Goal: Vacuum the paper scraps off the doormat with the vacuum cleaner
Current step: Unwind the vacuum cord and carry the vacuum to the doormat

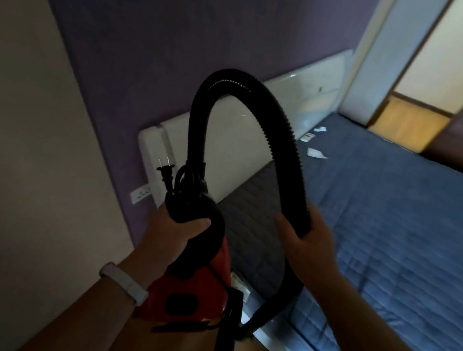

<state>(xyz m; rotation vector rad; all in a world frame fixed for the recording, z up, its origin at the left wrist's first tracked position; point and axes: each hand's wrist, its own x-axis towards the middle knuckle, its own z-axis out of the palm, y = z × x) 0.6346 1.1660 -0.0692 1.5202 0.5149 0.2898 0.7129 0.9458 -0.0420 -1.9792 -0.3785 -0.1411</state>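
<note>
Hands both occupied: left hand (178, 227) wrapped round the black top grip of the red vacuum cleaner (192, 295), right hand (304, 239) curled round its hose (236, 87), which arches up in front of the headboard (304, 96). Paper scraps (316, 153) lie beyond the right hand, on the blue quilted cover (395, 228) just below the headboard's far end, so the right hand is nearer. The hose's lower run hangs away from them and probably needs turning that way.

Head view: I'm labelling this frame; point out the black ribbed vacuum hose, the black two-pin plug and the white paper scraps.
Black ribbed vacuum hose (237, 79): head view, top of arch.
Black two-pin plug (163, 170): head view, body below pins.
White paper scraps (316, 153): head view, largest scrap.
</note>
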